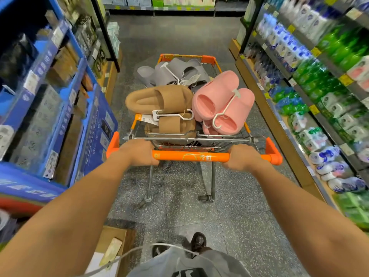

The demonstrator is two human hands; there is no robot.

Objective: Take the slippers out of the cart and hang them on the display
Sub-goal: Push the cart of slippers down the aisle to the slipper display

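The slippers lay heaped in the cart (pixel 235 140) at mid-frame: a tan pair (pixel 159 99) nearest my left grip (pixel 139 151), a pink pair (pixel 221 101) beyond my right grip (pixel 242 157), a grey pair (pixel 175 73) farthest up. Both arms stretched forward from the lower corners, each grip curled tight round the orange handle (pixel 191 156), well below the slippers. Stocked shelves (pixel 311 62) lined both edges.
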